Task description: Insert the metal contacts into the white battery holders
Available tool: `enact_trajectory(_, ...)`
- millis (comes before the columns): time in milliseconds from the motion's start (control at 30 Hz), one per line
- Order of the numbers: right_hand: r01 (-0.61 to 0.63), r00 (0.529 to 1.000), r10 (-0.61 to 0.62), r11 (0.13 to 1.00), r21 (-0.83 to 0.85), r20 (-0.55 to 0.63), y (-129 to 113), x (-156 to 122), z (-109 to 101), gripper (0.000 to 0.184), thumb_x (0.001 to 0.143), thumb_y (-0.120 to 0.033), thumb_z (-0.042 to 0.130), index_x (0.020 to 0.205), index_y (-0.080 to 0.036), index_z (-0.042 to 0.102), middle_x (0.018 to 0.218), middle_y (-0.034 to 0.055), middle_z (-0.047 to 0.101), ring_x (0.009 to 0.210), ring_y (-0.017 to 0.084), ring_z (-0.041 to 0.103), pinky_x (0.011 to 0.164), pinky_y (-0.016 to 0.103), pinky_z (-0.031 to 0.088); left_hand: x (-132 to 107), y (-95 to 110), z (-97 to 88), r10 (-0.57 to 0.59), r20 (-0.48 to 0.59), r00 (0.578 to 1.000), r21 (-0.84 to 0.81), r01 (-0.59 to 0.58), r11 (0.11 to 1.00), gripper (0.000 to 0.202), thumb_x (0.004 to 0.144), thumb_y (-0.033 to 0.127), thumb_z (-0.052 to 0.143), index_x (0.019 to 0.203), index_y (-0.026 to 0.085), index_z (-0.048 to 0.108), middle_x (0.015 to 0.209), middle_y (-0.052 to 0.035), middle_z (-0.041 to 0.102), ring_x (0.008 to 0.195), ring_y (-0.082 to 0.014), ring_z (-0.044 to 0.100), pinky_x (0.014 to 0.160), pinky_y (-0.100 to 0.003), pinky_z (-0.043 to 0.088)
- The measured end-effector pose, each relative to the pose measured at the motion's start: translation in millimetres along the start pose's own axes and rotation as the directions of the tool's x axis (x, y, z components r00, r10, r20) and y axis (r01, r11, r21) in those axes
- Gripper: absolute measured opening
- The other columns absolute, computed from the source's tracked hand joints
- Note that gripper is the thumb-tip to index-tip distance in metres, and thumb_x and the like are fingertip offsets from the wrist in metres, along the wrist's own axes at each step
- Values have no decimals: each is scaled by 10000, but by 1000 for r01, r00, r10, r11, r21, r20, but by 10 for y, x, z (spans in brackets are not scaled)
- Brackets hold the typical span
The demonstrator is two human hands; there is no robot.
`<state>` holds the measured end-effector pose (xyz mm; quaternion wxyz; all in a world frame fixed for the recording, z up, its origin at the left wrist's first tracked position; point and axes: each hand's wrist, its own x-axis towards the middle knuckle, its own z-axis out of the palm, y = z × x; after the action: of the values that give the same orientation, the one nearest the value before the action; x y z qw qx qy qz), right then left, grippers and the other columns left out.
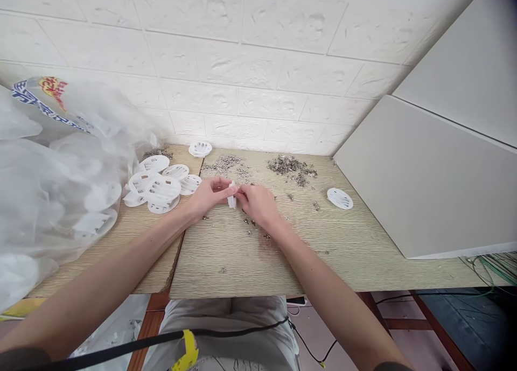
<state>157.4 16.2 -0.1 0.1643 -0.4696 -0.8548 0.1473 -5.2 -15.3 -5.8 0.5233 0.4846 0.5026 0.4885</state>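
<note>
Over the middle of the table, my left hand [212,195] grips a white round plastic piece [231,200], turned edge-on. My right hand [257,203] meets it from the other side, thumb and fingers pinched together at its edge. Whatever sits between the right fingertips is too small or hidden to make out. Small metal parts [249,222] lie scattered just below both hands. To the left of my left hand is a heap of similar white round pieces [162,189] with slots in them.
Piles of small metal parts [287,165] lie towards the wall. Single white discs rest at the back [200,148] and right [340,198]. A big clear plastic bag [60,188] fills the left side; a grey panel [440,182] leans at right. A black cable [226,333] crosses my lap.
</note>
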Motion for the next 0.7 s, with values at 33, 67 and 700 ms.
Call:
enact_trajectory(33,4,1000,-4,1000,21,1,10,6,-6,259,934,-267,458,774,-182,643,714,50,645,592,144,471,548,273,217,2,-1,-5,2,10,1000,2,-2,1000,380,658,426,814,899,161,686,934,-78,707,873,-202,642,846,-391,522)
enact_trajectory(67,12,1000,-12,999,49,3,25,13,-14,253,929,-265,466,758,-182,634,696,40,637,584,137,462,548,269,221,5,0,-9,2,20,1000,-9,-2,1000,381,662,422,814,909,162,684,945,-77,706,874,-198,643,849,-389,522)
enact_trajectory(700,-28,999,32,992,127,-32,96,32,-78,223,903,-249,509,724,-170,615,687,13,638,597,120,470,569,252,271,18,73,-6,-68,14,998,-261,69,963,319,741,424,760,772,129,644,826,-57,675,851,-182,643,931,-420,504)
